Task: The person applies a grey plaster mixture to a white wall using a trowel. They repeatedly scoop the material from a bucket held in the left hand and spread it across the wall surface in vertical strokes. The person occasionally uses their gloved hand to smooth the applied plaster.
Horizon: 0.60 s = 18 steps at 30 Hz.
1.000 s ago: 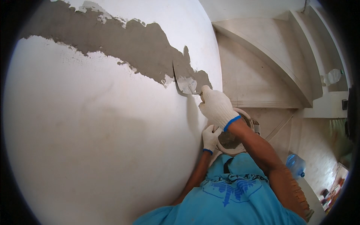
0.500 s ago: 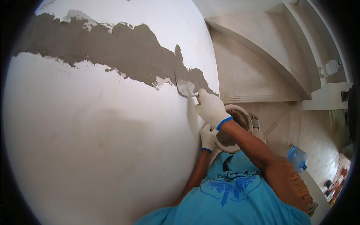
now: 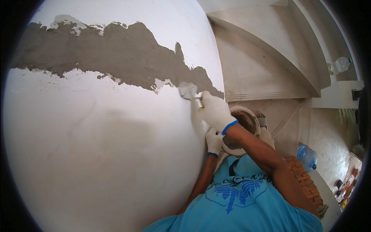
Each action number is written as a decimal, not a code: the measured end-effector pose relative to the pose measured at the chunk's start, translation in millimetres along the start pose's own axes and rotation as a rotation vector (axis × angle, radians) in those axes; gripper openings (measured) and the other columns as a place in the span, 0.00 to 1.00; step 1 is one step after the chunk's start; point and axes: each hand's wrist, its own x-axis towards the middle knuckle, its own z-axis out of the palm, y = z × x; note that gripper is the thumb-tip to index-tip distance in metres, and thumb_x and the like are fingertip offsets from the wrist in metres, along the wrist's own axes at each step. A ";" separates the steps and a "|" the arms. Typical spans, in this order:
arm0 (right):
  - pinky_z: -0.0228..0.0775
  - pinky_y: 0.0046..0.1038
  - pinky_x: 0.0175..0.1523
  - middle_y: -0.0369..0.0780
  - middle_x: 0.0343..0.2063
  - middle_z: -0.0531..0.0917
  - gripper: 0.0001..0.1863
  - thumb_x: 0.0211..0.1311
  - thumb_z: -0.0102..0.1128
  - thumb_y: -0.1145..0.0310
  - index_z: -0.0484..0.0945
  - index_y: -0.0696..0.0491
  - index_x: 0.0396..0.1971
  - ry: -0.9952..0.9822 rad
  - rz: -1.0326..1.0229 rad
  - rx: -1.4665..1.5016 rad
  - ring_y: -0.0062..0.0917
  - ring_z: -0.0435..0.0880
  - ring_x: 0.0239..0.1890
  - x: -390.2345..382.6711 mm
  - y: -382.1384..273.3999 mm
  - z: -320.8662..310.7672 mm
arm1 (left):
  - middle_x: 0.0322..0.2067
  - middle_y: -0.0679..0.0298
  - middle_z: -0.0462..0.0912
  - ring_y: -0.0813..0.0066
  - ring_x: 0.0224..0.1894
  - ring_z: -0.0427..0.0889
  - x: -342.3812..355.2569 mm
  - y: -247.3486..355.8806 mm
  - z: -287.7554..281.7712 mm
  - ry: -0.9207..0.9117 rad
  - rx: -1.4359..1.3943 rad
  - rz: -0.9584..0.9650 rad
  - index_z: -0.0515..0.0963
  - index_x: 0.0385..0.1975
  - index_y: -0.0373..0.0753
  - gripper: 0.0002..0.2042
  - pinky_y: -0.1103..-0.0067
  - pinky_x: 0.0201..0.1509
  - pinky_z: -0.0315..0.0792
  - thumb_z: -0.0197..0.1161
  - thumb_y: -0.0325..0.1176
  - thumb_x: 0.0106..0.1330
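Observation:
A small metal trowel (image 3: 188, 91) lies against the white wall (image 3: 96, 162), at the lower edge of a wide band of grey mortar (image 3: 112, 52). My right hand (image 3: 215, 111), in a white knit glove with a blue cuff, is closed around the trowel's handle. Just below it, my left hand (image 3: 213, 142) wears a matching glove, its fingers curled at the near-left rim of a round bucket (image 3: 255, 125). Grey mortar coats the inside of the bucket. My right wrist and forearm cover part of it.
Wide pale steps (image 3: 266, 42) curve away beyond the bucket. A sandalled foot (image 3: 262, 120) is beside it. To the right lie a large blue water bottle (image 3: 307, 157) and stacked bricks (image 3: 303, 179). A clear plastic container (image 3: 340, 65) sits at the far right.
The trowel has turned flatter and shifted slightly, now at the mortar's lower edge. My left hand stays at the bucket rim. The whole view has shifted a little.

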 end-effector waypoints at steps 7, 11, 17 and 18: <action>0.77 0.50 0.45 0.54 0.31 0.86 0.13 0.58 0.63 0.67 0.76 0.59 0.37 0.113 -0.073 0.077 0.53 0.86 0.39 41.2 41.0 -7.4 | 0.26 0.73 0.75 0.82 0.29 0.70 -4.7 34.1 -1.8 -0.123 -0.008 -0.161 0.82 0.31 0.34 0.07 0.80 0.34 0.67 0.70 0.31 0.66; 0.76 0.49 0.44 0.56 0.30 0.85 0.12 0.58 0.63 0.66 0.76 0.59 0.35 0.090 -0.106 0.134 0.54 0.86 0.38 63.8 25.0 -20.0 | 0.26 0.74 0.75 0.84 0.30 0.70 -5.8 41.6 -3.8 -0.142 0.068 -0.159 0.82 0.32 0.32 0.09 0.81 0.34 0.67 0.70 0.32 0.67; 0.76 0.50 0.43 0.55 0.29 0.85 0.12 0.57 0.63 0.66 0.75 0.59 0.33 0.059 -0.159 0.132 0.54 0.85 0.37 85.0 24.7 -14.8 | 0.27 0.73 0.76 0.84 0.31 0.71 -8.8 23.3 -5.2 -0.139 0.046 -0.194 0.82 0.33 0.31 0.09 0.81 0.35 0.67 0.70 0.32 0.68; 0.76 0.49 0.43 0.54 0.29 0.85 0.11 0.57 0.63 0.67 0.75 0.59 0.33 0.058 -0.177 0.100 0.54 0.85 0.37 83.7 24.5 -12.3 | 0.28 0.73 0.77 0.83 0.31 0.71 -8.6 23.3 -4.7 -0.141 0.045 -0.199 0.82 0.34 0.31 0.09 0.81 0.35 0.68 0.70 0.32 0.68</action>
